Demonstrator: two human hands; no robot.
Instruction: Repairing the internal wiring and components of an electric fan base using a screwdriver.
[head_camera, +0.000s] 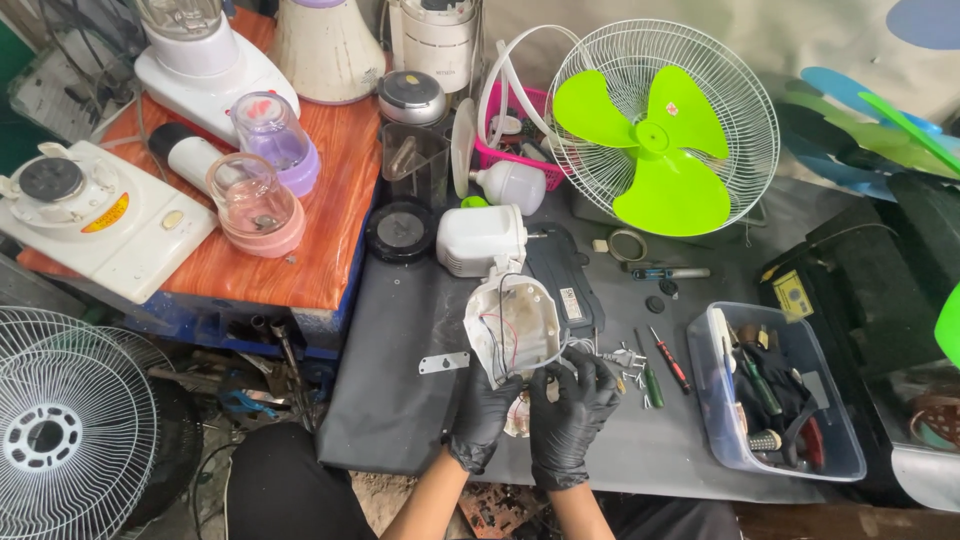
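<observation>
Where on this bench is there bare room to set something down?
Bare grey mat left of the left hand, and between the right hand and the clear plastic bin. Crowded around the green-bladed fan and pink basket.

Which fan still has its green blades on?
The fan at the back right, behind the hands: bright green blades sit in its white cage. The fan cage at lower left shows only white wire.

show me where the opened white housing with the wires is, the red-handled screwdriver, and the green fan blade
opened white housing (520, 325): head view, on its dirty inner face beside the wires.
red-handled screwdriver (674, 366): head view, middle of its handle.
green fan blade (655, 135): head view, on the hub.
</observation>
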